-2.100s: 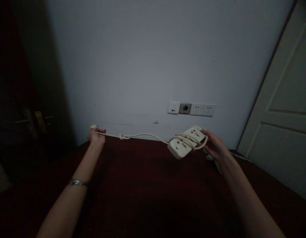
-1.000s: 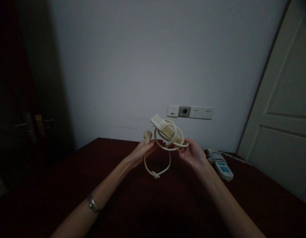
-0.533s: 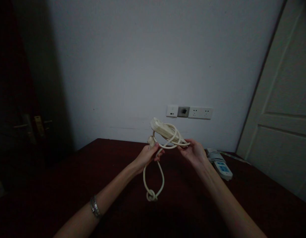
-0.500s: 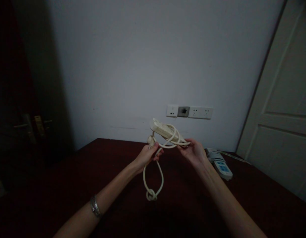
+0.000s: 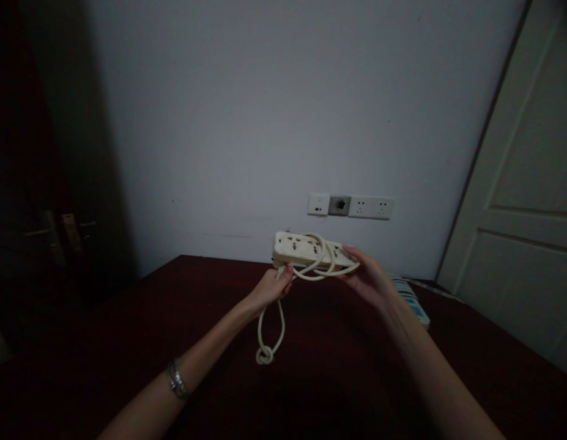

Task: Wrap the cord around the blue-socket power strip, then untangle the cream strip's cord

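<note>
A white power strip (image 5: 301,247) is held above the table, its socket face turned toward me. My right hand (image 5: 363,275) grips its right end, thumb on top and fingers beneath. Loops of white cord (image 5: 326,256) wrap around the strip. Just under its left end, my left hand (image 5: 276,286) is closed on the cord beside the plug, which is partly hidden. Below that hand hangs a loop of the cord with a knot (image 5: 265,355) at its bottom.
A second power strip (image 5: 418,308) with blue sockets and wound grey cord lies on the dark red table (image 5: 210,305), partly behind my right forearm. Wall sockets (image 5: 370,208) sit on the wall behind. A pale door (image 5: 526,183) stands at right.
The power strip has been rotated so its sockets now show and it lies more level. The knotted loop has swung left and slightly up. My right hand has shifted slightly right.
</note>
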The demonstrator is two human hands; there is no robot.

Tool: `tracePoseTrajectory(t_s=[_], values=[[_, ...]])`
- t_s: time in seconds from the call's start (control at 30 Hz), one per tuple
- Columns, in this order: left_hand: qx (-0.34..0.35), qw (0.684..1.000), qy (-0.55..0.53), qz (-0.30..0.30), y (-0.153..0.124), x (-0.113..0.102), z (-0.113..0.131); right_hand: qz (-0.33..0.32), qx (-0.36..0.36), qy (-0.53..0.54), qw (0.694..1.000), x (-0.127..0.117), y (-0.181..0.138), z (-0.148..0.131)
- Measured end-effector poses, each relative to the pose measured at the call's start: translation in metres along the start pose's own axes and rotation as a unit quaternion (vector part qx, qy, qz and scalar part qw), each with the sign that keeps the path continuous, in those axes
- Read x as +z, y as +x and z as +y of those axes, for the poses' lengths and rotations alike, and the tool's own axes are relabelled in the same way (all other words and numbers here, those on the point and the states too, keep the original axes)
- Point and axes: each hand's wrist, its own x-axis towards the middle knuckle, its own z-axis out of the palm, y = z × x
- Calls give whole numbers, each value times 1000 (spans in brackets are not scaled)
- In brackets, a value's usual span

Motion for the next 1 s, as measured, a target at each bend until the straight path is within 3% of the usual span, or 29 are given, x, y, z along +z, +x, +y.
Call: tracePoseTrajectory(t_s=[0.2, 0.3, 0.47, 0.73, 1.0], values=[[-48, 998, 10, 30, 4, -2, -7, 23, -52, -45, 997, -1, 0, -1], [-28, 998, -57, 26, 1, 0, -1, 11, -59, -1, 998, -3, 4, 0], [7, 987, -129, 92, -2, -3, 11, 54, -59, 102, 992, -3, 5, -8], [-96, 993, 62, -11, -12, -15, 32, 130, -31, 168, 977, -5, 4, -16], [-32, 992, -18, -118, -29, -9, 57, 128, 32, 178, 975, -2, 10, -1]])
